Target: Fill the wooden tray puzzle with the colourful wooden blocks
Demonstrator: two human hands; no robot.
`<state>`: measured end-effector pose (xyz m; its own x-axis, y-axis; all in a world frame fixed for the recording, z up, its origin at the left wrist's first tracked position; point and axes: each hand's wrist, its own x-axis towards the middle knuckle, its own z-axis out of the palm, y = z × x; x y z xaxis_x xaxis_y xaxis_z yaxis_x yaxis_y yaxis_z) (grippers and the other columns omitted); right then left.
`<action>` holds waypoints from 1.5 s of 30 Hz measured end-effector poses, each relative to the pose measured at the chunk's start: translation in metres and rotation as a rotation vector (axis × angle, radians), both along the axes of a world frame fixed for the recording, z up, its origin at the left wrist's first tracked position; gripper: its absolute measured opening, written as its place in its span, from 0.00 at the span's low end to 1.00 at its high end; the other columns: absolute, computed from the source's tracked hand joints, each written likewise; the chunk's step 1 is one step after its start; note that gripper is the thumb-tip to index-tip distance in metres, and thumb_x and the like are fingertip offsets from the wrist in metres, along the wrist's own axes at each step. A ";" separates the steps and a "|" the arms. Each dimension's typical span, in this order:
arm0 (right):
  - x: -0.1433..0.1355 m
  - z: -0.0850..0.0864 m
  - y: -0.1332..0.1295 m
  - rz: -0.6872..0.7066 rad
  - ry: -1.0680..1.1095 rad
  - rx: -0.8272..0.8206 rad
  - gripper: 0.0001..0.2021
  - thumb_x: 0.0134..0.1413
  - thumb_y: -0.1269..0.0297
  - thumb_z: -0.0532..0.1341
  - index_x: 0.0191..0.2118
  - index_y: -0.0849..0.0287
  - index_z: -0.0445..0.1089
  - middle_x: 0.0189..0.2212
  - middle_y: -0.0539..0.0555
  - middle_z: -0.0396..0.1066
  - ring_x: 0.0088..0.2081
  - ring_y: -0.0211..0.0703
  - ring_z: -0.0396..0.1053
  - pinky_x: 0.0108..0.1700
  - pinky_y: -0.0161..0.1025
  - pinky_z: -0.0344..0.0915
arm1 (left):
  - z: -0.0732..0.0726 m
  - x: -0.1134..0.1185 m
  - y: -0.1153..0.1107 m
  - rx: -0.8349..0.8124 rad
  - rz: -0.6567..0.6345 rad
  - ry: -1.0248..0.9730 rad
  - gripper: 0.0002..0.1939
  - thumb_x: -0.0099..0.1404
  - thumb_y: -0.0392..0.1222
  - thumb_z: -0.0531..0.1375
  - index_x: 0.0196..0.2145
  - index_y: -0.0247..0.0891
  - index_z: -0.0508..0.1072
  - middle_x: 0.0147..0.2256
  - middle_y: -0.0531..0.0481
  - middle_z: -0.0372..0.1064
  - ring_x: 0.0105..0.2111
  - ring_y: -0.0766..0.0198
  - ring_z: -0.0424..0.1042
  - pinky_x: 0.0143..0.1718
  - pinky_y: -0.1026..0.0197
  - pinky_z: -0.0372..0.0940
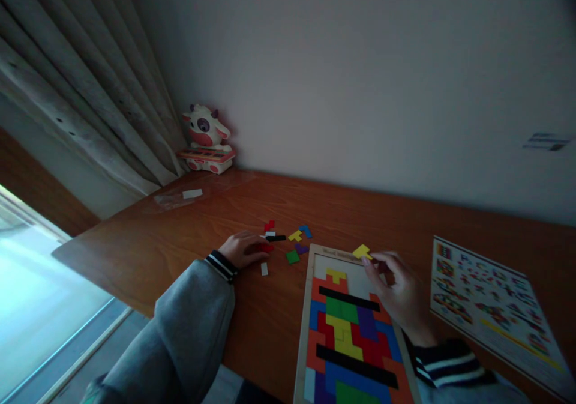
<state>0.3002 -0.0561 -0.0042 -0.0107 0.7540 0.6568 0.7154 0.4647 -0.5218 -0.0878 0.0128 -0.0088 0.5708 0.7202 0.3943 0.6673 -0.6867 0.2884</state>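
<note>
My right hand [398, 293] pinches a yellow T-shaped puzzle piece [362, 252] between thumb and fingers, above the top edge of the wooden puzzle board [302, 338]. Coloured block pieces and two long black bars fill much of the board, with bare tray near its top. On the table to the left, my left hand [243, 249] lies palm down with its fingers stretched out among loose pieces. Its fingertips are at a red piece [267, 247], beside a black bar [275, 238]. Close by lie a green square [292, 257], a second yellow piece [295, 236] and a blue piece [306, 231].
A printed sheet of colourful patterns [495, 308] lies right of the board. A toy cow with a keyboard [207, 140] sits in the back corner by the curtain [90, 86]. Clear plastic wrap with a white slip [192, 194] lies on the table's left side.
</note>
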 end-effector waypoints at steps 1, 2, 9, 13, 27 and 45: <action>0.000 0.000 0.000 -0.019 0.012 -0.009 0.08 0.61 0.58 0.60 0.38 0.56 0.69 0.32 0.53 0.70 0.31 0.42 0.68 0.34 0.39 0.67 | 0.000 0.003 0.000 0.010 0.005 -0.007 0.17 0.66 0.55 0.60 0.45 0.42 0.76 0.41 0.48 0.77 0.40 0.61 0.76 0.45 0.61 0.70; 0.001 0.000 0.000 -0.040 0.027 -0.015 0.08 0.61 0.57 0.59 0.38 0.56 0.69 0.32 0.53 0.70 0.31 0.42 0.69 0.34 0.40 0.66 | 0.000 0.006 0.000 0.024 0.010 -0.016 0.17 0.66 0.55 0.60 0.44 0.42 0.76 0.40 0.49 0.77 0.40 0.61 0.76 0.45 0.61 0.70; 0.007 -0.006 0.002 -0.167 0.213 -0.105 0.13 0.61 0.52 0.57 0.38 0.57 0.69 0.32 0.55 0.73 0.33 0.45 0.70 0.36 0.41 0.66 | 0.006 0.015 -0.004 0.147 -0.070 0.000 0.11 0.69 0.44 0.56 0.44 0.40 0.76 0.35 0.49 0.78 0.32 0.66 0.77 0.37 0.66 0.72; 0.010 -0.009 0.003 -0.156 0.273 -0.194 0.13 0.61 0.52 0.56 0.36 0.56 0.67 0.29 0.53 0.72 0.32 0.45 0.69 0.36 0.41 0.65 | 0.008 0.017 -0.006 0.213 -0.089 -0.027 0.13 0.70 0.39 0.54 0.49 0.41 0.73 0.38 0.49 0.77 0.34 0.66 0.78 0.38 0.65 0.73; -0.006 0.009 0.019 0.211 0.108 -0.437 0.10 0.60 0.55 0.57 0.32 0.53 0.58 0.25 0.48 0.67 0.27 0.42 0.70 0.29 0.38 0.65 | 0.026 0.135 -0.009 0.155 -0.333 -0.269 0.10 0.70 0.36 0.56 0.38 0.40 0.77 0.41 0.46 0.76 0.41 0.63 0.75 0.47 0.58 0.70; -0.021 0.003 0.010 0.181 -0.256 -0.390 0.15 0.47 0.48 0.69 0.35 0.52 0.75 0.36 0.54 0.73 0.42 0.52 0.71 0.46 0.50 0.65 | 0.005 0.144 -0.014 0.012 -0.140 -0.338 0.08 0.70 0.41 0.57 0.42 0.37 0.74 0.36 0.46 0.75 0.30 0.66 0.75 0.32 0.64 0.71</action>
<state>0.2793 -0.0462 -0.0008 -0.2877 0.9141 0.2858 0.7692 0.3983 -0.4996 0.0563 -0.0012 -0.0043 0.4998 0.6383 0.5855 0.4349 -0.7695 0.4676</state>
